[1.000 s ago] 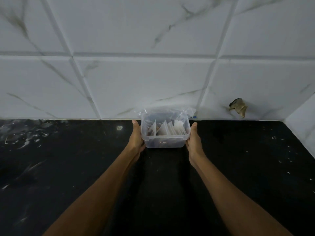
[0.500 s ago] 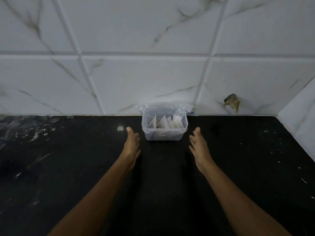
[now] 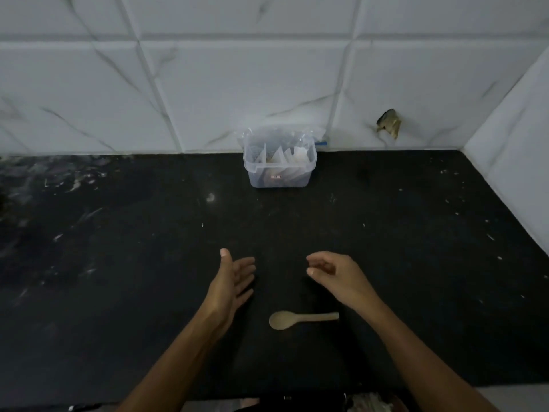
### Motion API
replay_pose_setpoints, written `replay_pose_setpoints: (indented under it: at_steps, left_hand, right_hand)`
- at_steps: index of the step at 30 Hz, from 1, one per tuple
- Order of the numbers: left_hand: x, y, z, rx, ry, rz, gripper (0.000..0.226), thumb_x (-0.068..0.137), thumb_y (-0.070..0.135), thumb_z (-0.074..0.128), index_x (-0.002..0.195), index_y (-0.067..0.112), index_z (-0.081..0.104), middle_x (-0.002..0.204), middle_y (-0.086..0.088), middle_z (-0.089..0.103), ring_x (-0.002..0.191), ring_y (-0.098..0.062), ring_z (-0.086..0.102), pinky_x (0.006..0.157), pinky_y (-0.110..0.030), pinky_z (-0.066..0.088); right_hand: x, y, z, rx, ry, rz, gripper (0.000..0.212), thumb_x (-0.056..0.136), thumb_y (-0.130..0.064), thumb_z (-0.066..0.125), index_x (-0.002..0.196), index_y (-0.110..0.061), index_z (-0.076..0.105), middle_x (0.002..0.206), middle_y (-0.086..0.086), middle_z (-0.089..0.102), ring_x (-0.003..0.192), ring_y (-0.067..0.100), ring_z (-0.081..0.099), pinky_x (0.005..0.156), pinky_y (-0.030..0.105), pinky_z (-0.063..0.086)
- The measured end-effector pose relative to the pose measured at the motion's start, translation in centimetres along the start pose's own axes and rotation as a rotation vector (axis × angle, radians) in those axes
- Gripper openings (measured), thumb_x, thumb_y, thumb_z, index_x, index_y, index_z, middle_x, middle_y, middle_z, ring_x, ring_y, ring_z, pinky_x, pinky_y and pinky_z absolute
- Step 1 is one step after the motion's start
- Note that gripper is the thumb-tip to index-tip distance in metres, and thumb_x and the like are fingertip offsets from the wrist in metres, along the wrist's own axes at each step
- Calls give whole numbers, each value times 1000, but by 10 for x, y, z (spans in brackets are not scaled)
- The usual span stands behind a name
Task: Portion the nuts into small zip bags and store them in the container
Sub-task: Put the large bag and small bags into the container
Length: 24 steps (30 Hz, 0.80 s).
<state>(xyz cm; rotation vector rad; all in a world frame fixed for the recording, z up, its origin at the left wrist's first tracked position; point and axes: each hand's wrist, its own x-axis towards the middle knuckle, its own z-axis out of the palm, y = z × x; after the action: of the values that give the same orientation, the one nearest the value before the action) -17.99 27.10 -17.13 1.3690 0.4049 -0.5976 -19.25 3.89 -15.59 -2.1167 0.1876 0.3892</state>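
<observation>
I see the clear container [image 3: 280, 168] in the upper middle of the frame, sitting on the black counter [image 3: 118, 278] right by the white tiled wall [image 3: 237, 84]. Small zip bags [image 3: 282, 156] stand inside it (I cannot see what is in them). Both hands are well below it, in the lower middle, and neither one touches it. The left hand [image 3: 230, 282] has loose, nearly straight fingers and holds nothing. The right hand [image 3: 335, 275] has softly curled fingers and holds nothing too. The hands are apart. A wooden spoon [image 3: 300, 319] lies flat on the counter just below them, between the two arms.
</observation>
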Motion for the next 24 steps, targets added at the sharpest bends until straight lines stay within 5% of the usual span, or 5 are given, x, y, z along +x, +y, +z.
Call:
replay_pose_setpoints:
  at_steps: [11, 24]
  left_hand:
    - [-23, -31, 12, -43, 42, 56, 73, 93, 69, 15, 125, 21, 60, 144, -8, 51, 136, -23, 45, 114, -42, 35]
    - [-18, -25, 14, -51, 72, 68, 71, 96, 65, 13, 125, 21, 60, 145, -9, 51, 137, -23, 44, 116, -44, 33]
  right_hand:
    - [-36, 31, 37, -685, -91, -293, 46, 90, -35, 64, 134, -28, 53, 129, -11, 51, 120, 8, 44, 103, 29, 36]
    - [-20, 37, 42, -687, 25, -416, 23, 94, -27, 58, 116, -28, 64, 112, -12, 57, 103, 5, 52, 92, 25, 42]
